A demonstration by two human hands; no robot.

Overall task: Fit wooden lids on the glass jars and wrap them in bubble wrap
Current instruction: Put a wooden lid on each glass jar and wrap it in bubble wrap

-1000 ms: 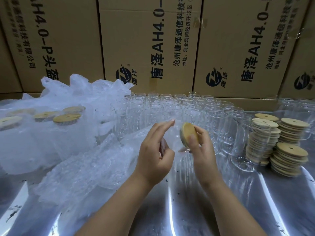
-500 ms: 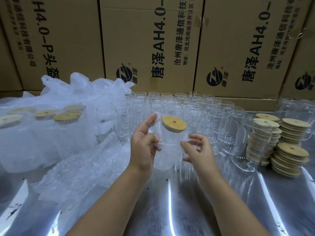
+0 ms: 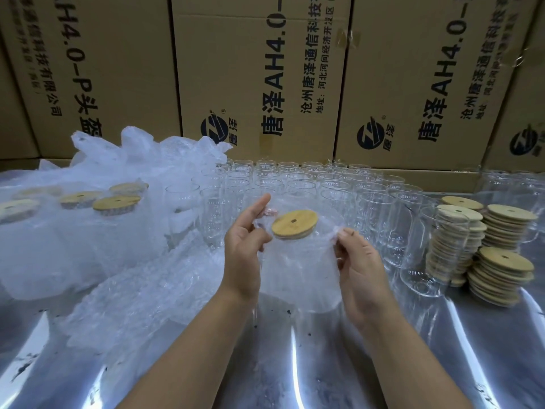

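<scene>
Wooden lid (image 3: 295, 224) tops the glass jar (image 3: 298, 286) in the middle of the frame. Foggy bubble wrap (image 3: 323, 222) covers the jar, so its sides are hard to see. The left hand (image 3: 246, 252) and right hand (image 3: 361, 271) are apart, one each side, both pinching the wrap. Some fingertips hide behind it.

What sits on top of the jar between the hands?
A wooden lid with a small centre hole; bubble wrap veils the jar beneath, hiding its rim.

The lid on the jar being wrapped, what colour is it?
Light tan wood, with a small dark centre hole: the lid, head view.
</scene>
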